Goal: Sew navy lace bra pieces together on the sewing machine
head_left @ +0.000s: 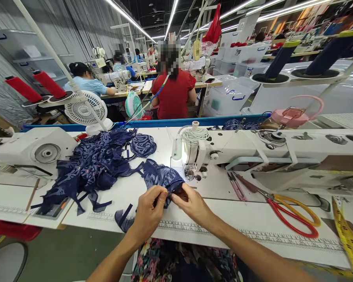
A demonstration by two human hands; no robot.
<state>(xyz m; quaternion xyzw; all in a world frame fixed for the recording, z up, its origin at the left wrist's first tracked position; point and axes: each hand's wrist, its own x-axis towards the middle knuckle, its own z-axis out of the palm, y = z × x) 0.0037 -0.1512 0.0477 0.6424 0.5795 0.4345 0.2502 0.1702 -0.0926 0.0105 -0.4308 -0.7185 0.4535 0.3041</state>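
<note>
In the head view, the left hand (153,207) and the right hand (192,203) pinch the near end of a navy patterned piece (160,175) between thumbs and fingers, near the white surface's (122,192) front edge; the close grips probably steady the fabric; the navy pile (97,156) lies leftward, seemingly for easy reach; scissors (270,196) lie toward the right front corner, likely handy beside the sewing machine (250,141); a printed ruler (270,237) follows the front edge; beyond the back edge, a person in red (175,94) sits under strip lights (172,17).
</note>
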